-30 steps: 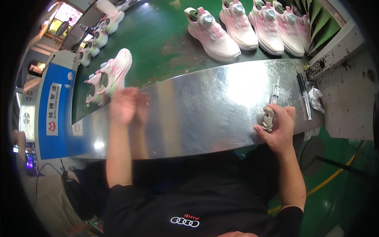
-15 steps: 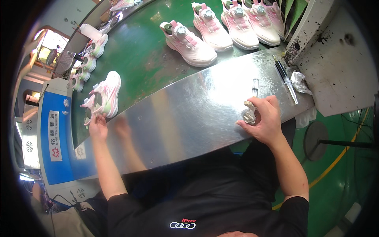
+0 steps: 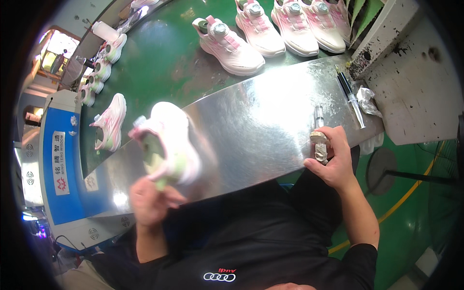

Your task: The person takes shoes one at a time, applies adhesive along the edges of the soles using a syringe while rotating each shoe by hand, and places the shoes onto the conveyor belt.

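Observation:
My left hand (image 3: 153,200) grips a white and pink sneaker (image 3: 169,140) by its heel end, above the left part of the metal ledge. The sneaker is blurred by motion; its green lining and a dial on the tongue show. In my right hand (image 3: 334,159), thumb and fingers close round a clear-barrelled syringe (image 3: 319,116) with crumpled whitish wrapping (image 3: 320,147) about its lower part. The clear barrel points away from me over the metal ledge. Another like sneaker (image 3: 112,121) stands at the left on the green surface.
Several pink and white sneakers (image 3: 232,50) stand in a row at the back. A dark-filled syringe (image 3: 349,96) and crumpled tissue (image 3: 368,101) lie on the metal ledge (image 3: 251,145) beside a grey panel (image 3: 415,92). More shoes (image 3: 102,70) and a white bottle (image 3: 105,32) are at far left.
My left hand has taken hold of one sneaker and brought it nearer and to the right, over the ledge. My right hand has shifted slightly right and nearer with the syringe.

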Demonstrator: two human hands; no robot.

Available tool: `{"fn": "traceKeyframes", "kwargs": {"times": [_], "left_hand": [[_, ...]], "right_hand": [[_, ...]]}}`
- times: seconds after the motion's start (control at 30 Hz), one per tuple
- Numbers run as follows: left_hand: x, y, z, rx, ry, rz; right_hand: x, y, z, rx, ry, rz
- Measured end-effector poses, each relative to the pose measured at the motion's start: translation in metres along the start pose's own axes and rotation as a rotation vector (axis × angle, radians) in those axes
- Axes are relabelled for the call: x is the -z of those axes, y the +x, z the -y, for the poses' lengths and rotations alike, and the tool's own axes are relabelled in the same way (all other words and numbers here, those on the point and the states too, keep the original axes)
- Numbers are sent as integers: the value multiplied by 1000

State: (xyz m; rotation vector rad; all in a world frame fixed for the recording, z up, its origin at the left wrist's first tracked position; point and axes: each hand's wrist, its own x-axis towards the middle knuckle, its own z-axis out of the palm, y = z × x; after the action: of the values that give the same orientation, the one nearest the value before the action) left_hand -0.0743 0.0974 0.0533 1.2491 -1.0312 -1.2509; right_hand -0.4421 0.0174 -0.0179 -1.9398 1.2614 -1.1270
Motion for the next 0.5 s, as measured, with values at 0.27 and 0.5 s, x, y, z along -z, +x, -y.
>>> {"fn": "traceKeyframes", "kwargs": {"times": [0.27,0.5], "left_hand": [[52,51,40,-25,-453,128],[101,140,54,78,401,-141]], "right_hand": [[8,-8,-1,-139,152,12],[11,-5,12,-162,169,31]]}}
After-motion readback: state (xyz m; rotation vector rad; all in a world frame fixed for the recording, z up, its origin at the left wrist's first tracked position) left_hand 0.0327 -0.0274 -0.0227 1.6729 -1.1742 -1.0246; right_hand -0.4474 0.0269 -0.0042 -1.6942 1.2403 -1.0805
